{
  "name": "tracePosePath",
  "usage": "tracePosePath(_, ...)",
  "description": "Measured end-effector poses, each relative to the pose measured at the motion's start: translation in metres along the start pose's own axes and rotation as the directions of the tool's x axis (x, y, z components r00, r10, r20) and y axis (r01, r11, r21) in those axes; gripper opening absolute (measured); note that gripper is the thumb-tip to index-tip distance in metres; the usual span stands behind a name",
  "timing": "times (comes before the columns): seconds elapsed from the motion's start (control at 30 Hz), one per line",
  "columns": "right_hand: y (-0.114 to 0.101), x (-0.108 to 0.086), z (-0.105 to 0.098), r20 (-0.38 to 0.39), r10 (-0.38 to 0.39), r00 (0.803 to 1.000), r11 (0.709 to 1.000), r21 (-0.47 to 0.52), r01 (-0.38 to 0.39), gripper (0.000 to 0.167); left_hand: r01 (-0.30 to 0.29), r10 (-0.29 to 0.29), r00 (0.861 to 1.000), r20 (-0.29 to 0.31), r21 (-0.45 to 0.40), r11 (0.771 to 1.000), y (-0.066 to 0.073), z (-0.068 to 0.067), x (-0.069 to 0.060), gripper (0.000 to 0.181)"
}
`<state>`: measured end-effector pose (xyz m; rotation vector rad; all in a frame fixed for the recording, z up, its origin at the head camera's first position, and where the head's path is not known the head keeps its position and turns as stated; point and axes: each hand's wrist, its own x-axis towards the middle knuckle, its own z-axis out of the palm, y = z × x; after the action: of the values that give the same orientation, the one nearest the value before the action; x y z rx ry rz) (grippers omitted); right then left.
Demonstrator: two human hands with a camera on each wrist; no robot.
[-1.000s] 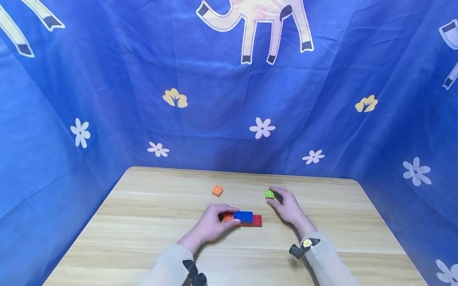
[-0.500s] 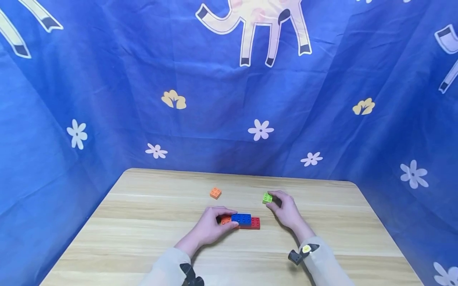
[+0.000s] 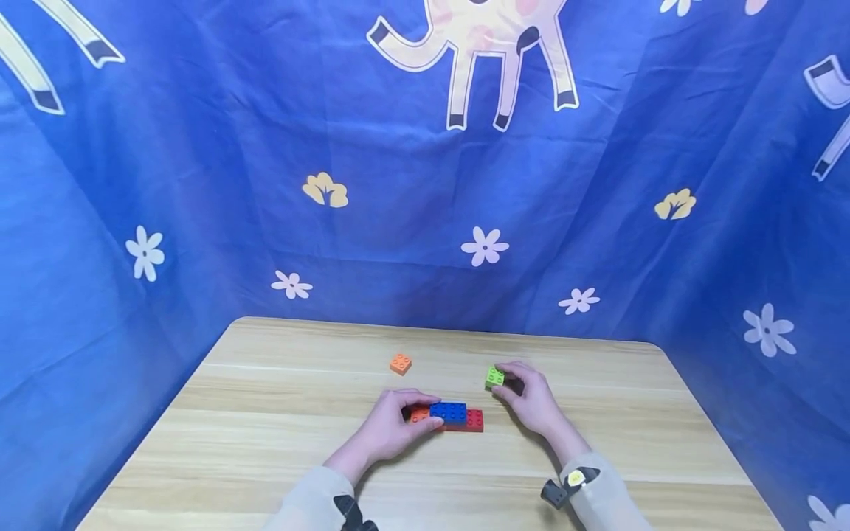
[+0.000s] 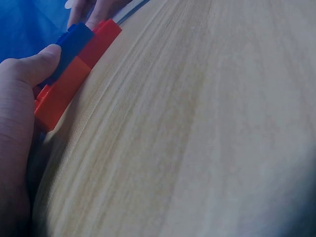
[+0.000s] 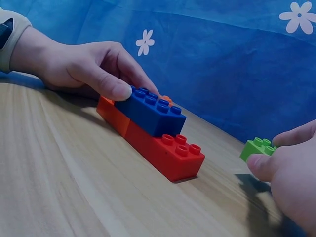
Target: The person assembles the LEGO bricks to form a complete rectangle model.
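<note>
Green block [image 3: 494, 377] held at right, blue block [image 3: 448, 412] at lower centre.
Head: left hand [image 3: 390, 428] pinches blue, atop orange block [image 3: 419, 416] and red block [image 3: 474, 420], long axes left to right; right hand's [image 3: 536, 402] fingers pinch green, red's bare studs lying down-left, between the hands. Left wrist: blue under the thumb, upper left. Right wrist: green, right edge, seemingly raised off the worktop [image 5: 54, 173].
</note>
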<state>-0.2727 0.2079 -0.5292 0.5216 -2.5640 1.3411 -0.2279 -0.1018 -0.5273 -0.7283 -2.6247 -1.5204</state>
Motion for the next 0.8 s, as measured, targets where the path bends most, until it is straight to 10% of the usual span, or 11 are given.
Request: tracePosePath(0.8, -0.034, -0.019, 0.005, 0.136, 0.064, 0.989, 0.978, 0.190, -0.089, 0.039, -0.004, 0.004, 1.000, -0.008, 0.015, 1.000, 0.000, 0.001, -0.001, 0.042)
